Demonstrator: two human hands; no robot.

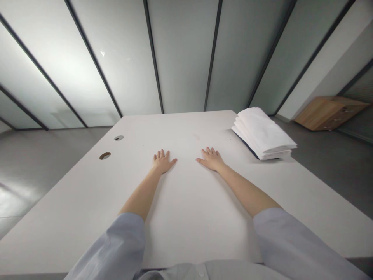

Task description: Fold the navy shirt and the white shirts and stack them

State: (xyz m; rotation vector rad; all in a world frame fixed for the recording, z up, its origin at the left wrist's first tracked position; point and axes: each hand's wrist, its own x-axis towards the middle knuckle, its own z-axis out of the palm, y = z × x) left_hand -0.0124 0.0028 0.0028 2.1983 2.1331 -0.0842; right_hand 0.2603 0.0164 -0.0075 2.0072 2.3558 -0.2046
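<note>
Both palms rest flat on a white table (186, 202). My left hand (163, 162) has its fingers spread, with the thumb pointing right, and holds nothing. Opposite it, my right hand (212, 158) lies with fingers apart and its thumb pointing left, also holding nothing. A strip of bare tabletop separates the two hands. To the right of my right hand, and apart from it, sits a stack of folded white cloth (264, 132). Something dark shows along the stack's lower left edge.
Two round holes pierce the tabletop at the left, a near one (105, 156) and a far one (119, 137). Frosted glass panels (183, 54) with dark frames stand behind the table. A wooden drawer cabinet (330, 112) is on the floor at the far right.
</note>
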